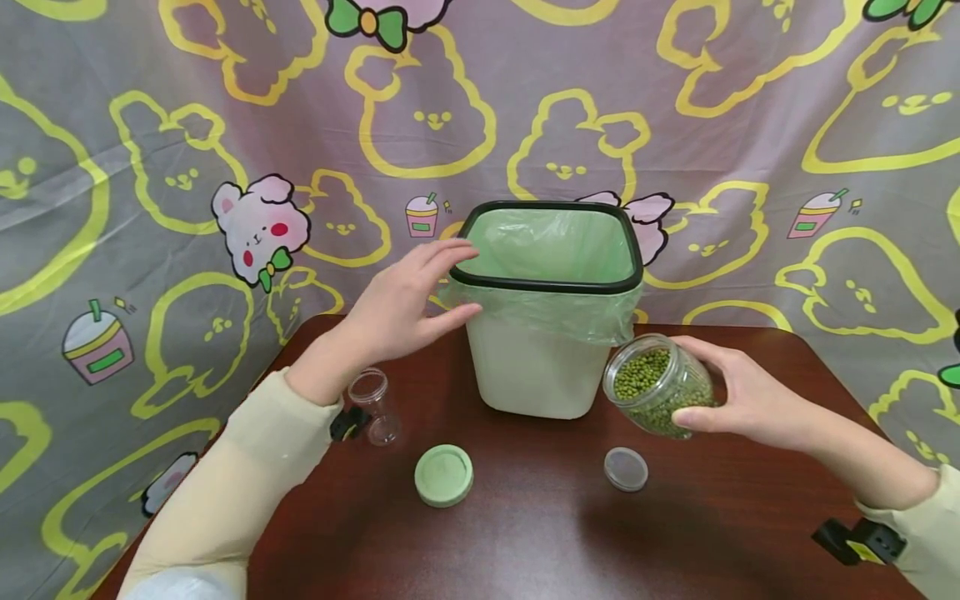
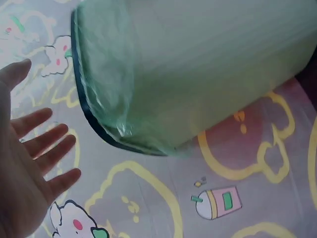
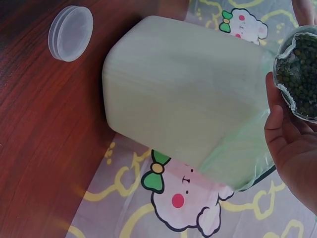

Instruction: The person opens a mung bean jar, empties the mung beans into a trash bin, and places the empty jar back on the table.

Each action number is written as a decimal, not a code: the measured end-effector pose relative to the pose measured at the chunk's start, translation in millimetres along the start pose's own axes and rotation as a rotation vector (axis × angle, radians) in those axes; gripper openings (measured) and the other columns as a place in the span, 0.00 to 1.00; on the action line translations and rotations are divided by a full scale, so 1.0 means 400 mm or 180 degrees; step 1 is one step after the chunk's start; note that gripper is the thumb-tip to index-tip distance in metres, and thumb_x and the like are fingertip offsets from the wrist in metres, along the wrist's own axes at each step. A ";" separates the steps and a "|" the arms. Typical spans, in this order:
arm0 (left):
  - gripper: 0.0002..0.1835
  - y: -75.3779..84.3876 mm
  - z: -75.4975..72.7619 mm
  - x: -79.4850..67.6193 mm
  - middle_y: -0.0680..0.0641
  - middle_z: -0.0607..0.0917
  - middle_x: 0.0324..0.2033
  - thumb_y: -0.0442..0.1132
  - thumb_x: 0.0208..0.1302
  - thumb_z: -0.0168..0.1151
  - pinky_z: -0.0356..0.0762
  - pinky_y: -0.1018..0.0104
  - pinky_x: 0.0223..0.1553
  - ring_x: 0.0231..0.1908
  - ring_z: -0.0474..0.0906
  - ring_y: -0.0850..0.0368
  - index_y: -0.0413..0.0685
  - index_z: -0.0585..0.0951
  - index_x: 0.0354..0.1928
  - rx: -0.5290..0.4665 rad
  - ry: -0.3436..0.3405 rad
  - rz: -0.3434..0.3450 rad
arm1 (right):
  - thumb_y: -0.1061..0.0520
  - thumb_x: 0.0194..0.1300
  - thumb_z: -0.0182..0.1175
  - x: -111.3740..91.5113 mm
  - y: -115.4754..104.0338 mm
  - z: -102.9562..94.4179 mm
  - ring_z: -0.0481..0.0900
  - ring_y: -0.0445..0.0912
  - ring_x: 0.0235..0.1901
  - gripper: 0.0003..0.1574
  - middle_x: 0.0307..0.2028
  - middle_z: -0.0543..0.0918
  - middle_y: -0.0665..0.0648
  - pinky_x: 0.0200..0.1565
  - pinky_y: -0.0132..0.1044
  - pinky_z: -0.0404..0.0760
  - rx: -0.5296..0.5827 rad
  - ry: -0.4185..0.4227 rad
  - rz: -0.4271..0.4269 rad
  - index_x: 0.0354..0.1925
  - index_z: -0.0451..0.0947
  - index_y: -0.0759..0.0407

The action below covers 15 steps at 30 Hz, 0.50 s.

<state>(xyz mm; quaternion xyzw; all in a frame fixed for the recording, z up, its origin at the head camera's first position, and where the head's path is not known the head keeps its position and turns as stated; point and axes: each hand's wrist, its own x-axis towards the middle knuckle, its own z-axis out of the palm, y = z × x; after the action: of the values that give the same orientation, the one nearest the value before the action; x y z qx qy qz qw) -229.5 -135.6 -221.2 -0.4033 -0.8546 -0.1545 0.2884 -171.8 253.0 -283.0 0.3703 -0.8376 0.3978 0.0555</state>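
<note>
My right hand (image 1: 738,396) grips a clear jar (image 1: 693,400) of green mung beans (image 1: 641,375), its open mouth tilted to the left. In the right wrist view the jar (image 3: 299,79) shows at the right edge, with fingers round it. My left hand (image 1: 405,292) is raised at the left of the bin's rim, fingers spread and holding nothing. From the left wrist view, a gap separates those fingers (image 2: 59,153) from the rim. Between the hands stands a pale bin (image 1: 536,375) with a black rim, lined with a green plastic bag (image 1: 555,242).
A green lid (image 1: 444,475) lies on the dark wooden table (image 1: 517,517). Farther right is a small translucent lid (image 1: 626,469). An uncapped clear container (image 1: 371,400) stands by my left wrist. A patterned curtain (image 1: 420,92) hangs behind the bin.
</note>
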 end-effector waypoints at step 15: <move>0.48 -0.050 0.041 0.144 0.45 0.58 0.72 0.73 0.64 0.43 0.53 0.51 0.68 0.72 0.51 0.51 0.47 0.57 0.75 0.0382 -0.1283 -0.1031 | 0.64 0.50 0.70 -0.001 0.002 -0.004 0.79 0.40 0.41 0.40 0.44 0.82 0.48 0.39 0.30 0.79 -0.0008 0.0007 0.0071 0.62 0.68 0.63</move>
<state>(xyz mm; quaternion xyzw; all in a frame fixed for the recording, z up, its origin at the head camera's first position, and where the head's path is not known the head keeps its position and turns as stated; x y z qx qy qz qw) -280.3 -105.4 -199.2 -0.2662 -0.9558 -0.0643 0.1073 -172.2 254.7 -282.5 0.3604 -0.8421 0.3978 0.0524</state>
